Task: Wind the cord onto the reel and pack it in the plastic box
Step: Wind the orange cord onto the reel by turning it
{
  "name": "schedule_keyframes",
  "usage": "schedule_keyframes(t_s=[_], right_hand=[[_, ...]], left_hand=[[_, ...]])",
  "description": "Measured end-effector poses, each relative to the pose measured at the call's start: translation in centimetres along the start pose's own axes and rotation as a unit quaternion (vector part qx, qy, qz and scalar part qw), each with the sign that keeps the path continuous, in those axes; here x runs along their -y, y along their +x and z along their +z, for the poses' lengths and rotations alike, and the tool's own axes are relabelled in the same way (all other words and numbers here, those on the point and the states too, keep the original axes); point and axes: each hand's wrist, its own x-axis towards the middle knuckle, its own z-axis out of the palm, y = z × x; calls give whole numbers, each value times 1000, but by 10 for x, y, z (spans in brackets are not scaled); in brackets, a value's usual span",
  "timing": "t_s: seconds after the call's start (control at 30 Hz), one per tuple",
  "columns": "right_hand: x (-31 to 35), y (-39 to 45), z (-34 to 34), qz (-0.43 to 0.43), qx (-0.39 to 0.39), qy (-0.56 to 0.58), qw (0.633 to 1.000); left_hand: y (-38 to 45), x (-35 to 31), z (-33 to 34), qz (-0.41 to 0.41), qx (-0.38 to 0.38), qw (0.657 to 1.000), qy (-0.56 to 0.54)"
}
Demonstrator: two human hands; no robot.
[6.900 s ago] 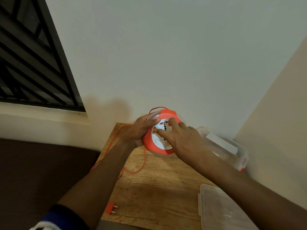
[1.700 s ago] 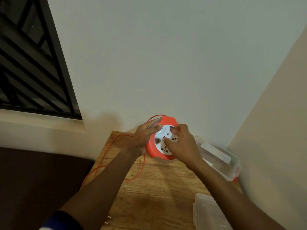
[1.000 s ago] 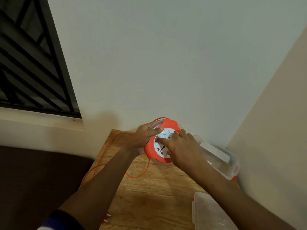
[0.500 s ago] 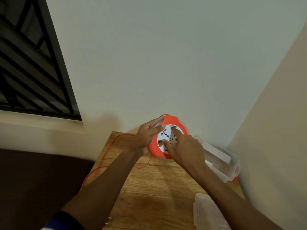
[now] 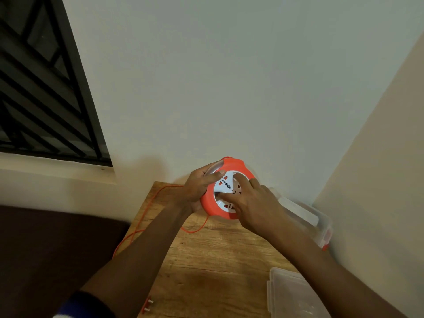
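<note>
Step in hand: winding, judged partly done, since loose cord is still out.

Room: pale wall (image 5: pixel 229 88) at the far side, meeting a cream side wall (image 5: pixel 378 157) at right; dark barred window (image 5: pixel 41 88) far left above a ledge.

Surface: wooden table (image 5: pixel 218 260), set in the corner.

Plastic box (image 5: pixel 305 216): clear, red clasp, far right on the table, just beyond the right hand; open and unpacked. Its lid (image 5: pixel 296 294) lies apart, near right.

Reel (image 5: pixel 226 191): orange rim, white socket face, held tilted above the table's far edge.

Left hand (image 5: pixel 197 187): fingers curled round the reel's left rim, gripping it.

Right hand (image 5: pixel 250 203): fingers spread on the white face, pressing it, apparently to turn it.

Cord (image 5: pixel 142 214): orange, trailing from the reel over the table's left edge.

Plug (image 5: pixel 146 306): at the near edge.

Next move, as judged: continued turning with the rim steadied until the plug is drawn in.
</note>
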Motion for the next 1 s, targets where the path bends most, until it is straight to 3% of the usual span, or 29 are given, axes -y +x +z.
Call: schedule_keyframes(t_s=[0.3, 0.53, 0.67, 0.73, 0.87, 1.0], right_hand=[[-3, 1, -5, -34, 10, -53, 998], [2, 0, 9, 42, -17, -28, 999], [3, 6, 3, 192, -62, 79, 976], [8, 8, 1, 209, -44, 71, 974], [11, 5, -6, 172, -25, 42, 984], [2, 0, -12, 39, 16, 4, 999]], left_hand=[[-3, 2, 0, -6, 11, 999, 32], [-1, 1, 1, -13, 1, 999, 35], [-1, 3, 7, 8, 12, 1000, -17], [0, 4, 9, 12, 13, 1000, -14], [0, 2, 4, 8, 8, 1000, -5], [-1, 2, -6, 0, 28, 999, -23]])
